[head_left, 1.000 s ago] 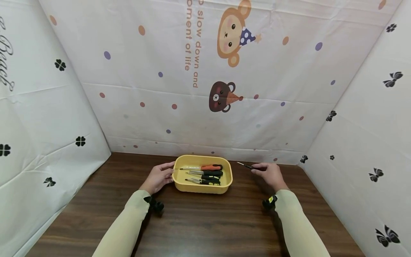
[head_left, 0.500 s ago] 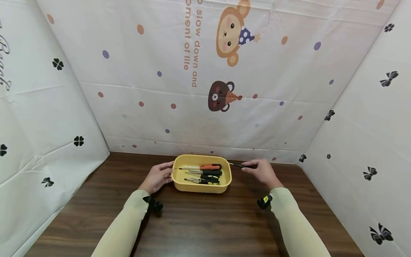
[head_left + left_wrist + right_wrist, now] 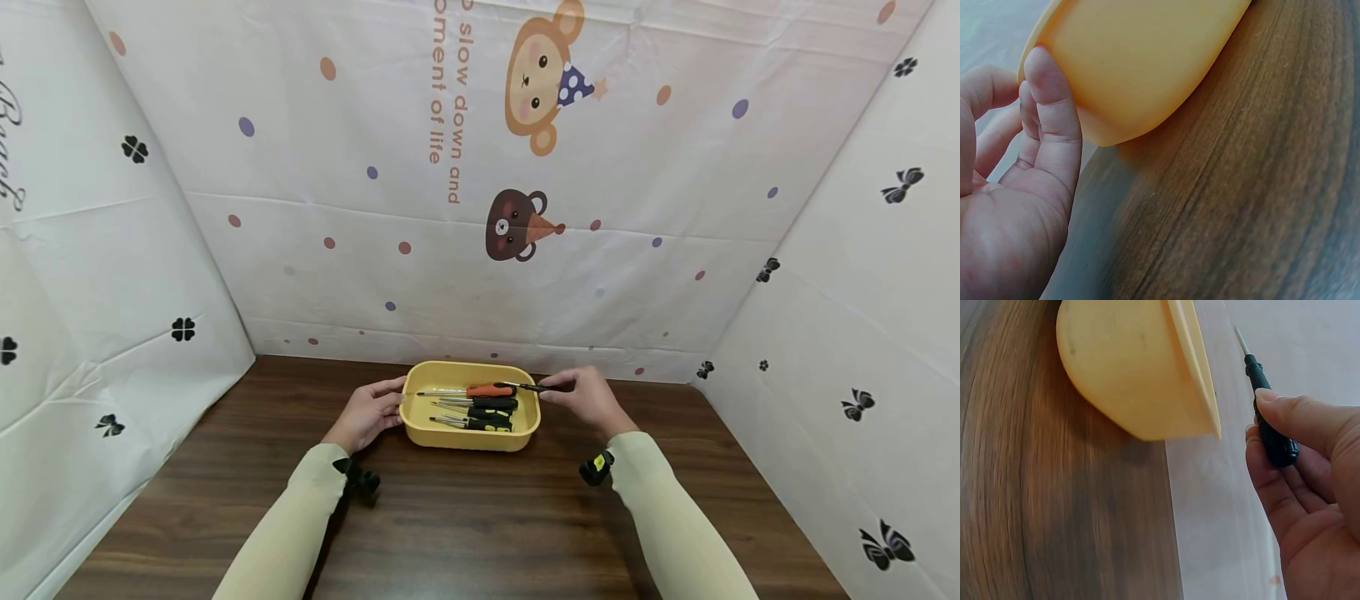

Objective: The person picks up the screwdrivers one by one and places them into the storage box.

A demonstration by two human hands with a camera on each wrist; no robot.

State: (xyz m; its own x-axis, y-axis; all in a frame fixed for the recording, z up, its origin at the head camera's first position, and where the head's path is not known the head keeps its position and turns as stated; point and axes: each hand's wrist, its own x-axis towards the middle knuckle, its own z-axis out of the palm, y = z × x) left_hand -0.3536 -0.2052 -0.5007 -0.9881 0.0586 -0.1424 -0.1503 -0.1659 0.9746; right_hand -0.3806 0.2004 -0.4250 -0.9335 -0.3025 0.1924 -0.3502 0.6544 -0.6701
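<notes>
A yellow plastic box point(image 3: 470, 439) stands on the table. My left hand point(image 3: 365, 414) holds its left end at the rim, one finger lying along the outer wall in the left wrist view. Beyond the box's right end, my right hand point(image 3: 587, 398) pinches a small black-handled screwdriver point(image 3: 1270, 439) between thumb and fingers. Its metal shaft points left, over the box's right end and the orange handle in the head view. Inside lie an orange-handled screwdriver point(image 3: 491, 390) and several screwdrivers with black or black-and-yellow handles point(image 3: 487, 425), their shafts pointing left.
The dark wooden table point(image 3: 465, 525) ends at a white printed cloth point(image 3: 420, 283) hanging close behind the box. More cloth walls rise at left and right. Each wrist carries a small black camera mount point(image 3: 596, 469).
My right hand has moved left with the screwdriver, from the table's right side to the box's right end. My left hand and the box have stayed in place.
</notes>
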